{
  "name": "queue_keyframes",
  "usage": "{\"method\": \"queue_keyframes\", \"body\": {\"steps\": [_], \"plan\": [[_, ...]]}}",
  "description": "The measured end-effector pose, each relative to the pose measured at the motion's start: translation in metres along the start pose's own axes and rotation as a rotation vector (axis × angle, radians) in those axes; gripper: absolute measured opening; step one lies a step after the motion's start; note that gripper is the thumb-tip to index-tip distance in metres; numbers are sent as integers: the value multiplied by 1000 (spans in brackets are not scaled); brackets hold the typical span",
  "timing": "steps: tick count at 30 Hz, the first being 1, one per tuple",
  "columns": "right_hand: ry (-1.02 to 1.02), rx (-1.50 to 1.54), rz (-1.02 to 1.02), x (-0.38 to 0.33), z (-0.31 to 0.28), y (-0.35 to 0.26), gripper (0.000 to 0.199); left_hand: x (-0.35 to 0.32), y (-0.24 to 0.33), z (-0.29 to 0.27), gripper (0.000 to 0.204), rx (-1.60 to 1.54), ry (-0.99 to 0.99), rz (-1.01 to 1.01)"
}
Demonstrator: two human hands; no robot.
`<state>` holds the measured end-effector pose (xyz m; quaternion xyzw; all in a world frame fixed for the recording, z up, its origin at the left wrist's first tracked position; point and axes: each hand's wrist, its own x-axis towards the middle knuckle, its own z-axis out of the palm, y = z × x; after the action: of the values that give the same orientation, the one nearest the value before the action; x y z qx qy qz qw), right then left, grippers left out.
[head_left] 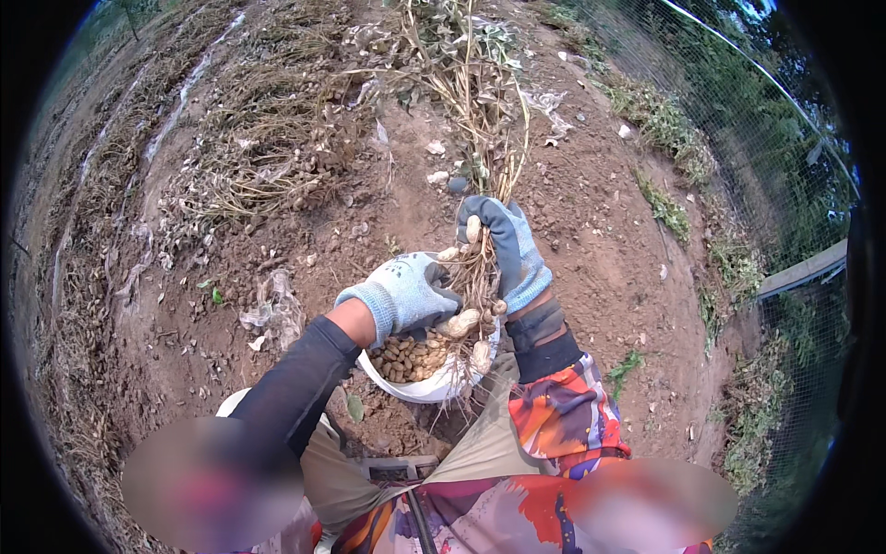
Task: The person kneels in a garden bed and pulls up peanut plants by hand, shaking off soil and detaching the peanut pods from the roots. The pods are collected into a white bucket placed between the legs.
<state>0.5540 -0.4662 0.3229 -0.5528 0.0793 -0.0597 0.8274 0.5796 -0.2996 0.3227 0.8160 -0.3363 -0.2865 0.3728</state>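
Observation:
My right hand (510, 247), in a grey-blue work glove, is closed round the stems of an uprooted peanut plant (475, 111). Its leafy top points away from me, and its roots and pods hang toward me. My left hand (399, 288), in a similar glove, has its fingers curled against the pods (459, 323) on the roots; the exact pinch is partly hidden. Below both hands stands a white bucket (426, 391) holding many loose peanuts (406, 360). Dangling roots and pods overlap the bucket's right side.
Rows of pulled, dried plants (268, 138) lie on brown soil ahead and to the left. Scraps of plastic film (277, 309) are scattered about. Along the right runs a wire mesh fence (738, 120) with weeds at its foot. My knees flank the bucket.

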Motion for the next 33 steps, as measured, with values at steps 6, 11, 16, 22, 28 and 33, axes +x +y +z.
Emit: {"method": "queue_keyframes", "body": {"steps": [6,11,16,22,28,33], "plan": [[-64,346,-32,14,-7,11,30,-9,-7,10,27,-728,108,-76],[-26,410,-61,19,-6,0,40,4,-37,27,19,-572,389,187],[-275,513,26,11,-6,-2,46,-19,-3,1,18,-804,-35,-66],[-278,369,-6,-7,8,-11,49,-21,-5,-6,46,-197,-8,107],[-383,383,-20,-4,15,-3,52,-11,-18,13,46,-678,-115,239],[-380,404,34,-5,20,-6,51,-12,-10,11,55,-795,-196,200]]}}
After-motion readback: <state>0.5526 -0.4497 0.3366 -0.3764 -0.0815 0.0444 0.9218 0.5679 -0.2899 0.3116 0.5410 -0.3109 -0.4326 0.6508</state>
